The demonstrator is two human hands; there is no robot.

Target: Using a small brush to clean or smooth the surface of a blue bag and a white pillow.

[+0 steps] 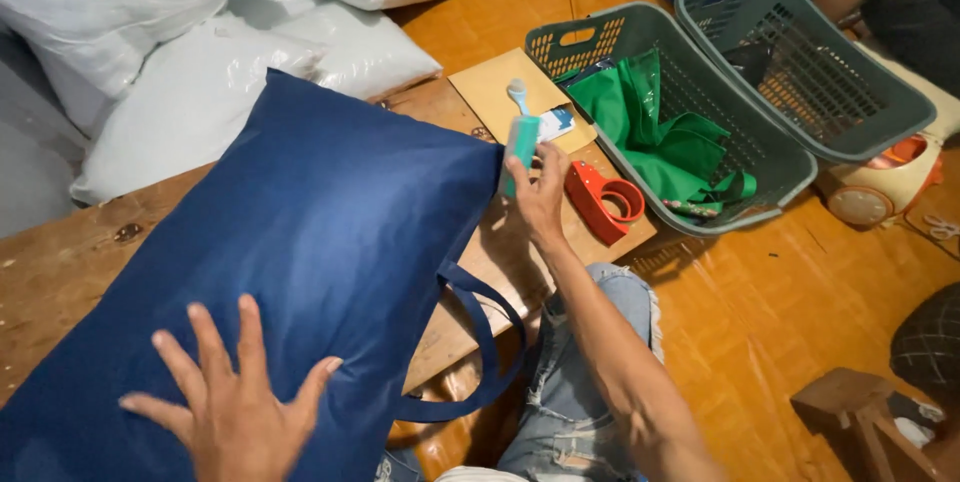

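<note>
With the left hand point(235, 402) pressed flat and gripping nothing on the navy bag point(290, 252), the right hand point(540, 192) clasps a teal lint roller point(520, 137) at two o'clock, which might slip if that grasp loosens.

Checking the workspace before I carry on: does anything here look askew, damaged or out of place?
Only small things. The blue bag under the left hand overhangs the wooden table, its handles dangling off the edge. The two grey baskets sit tilted on the floor, one resting on the other. Nothing looks spilled or broken.
</note>
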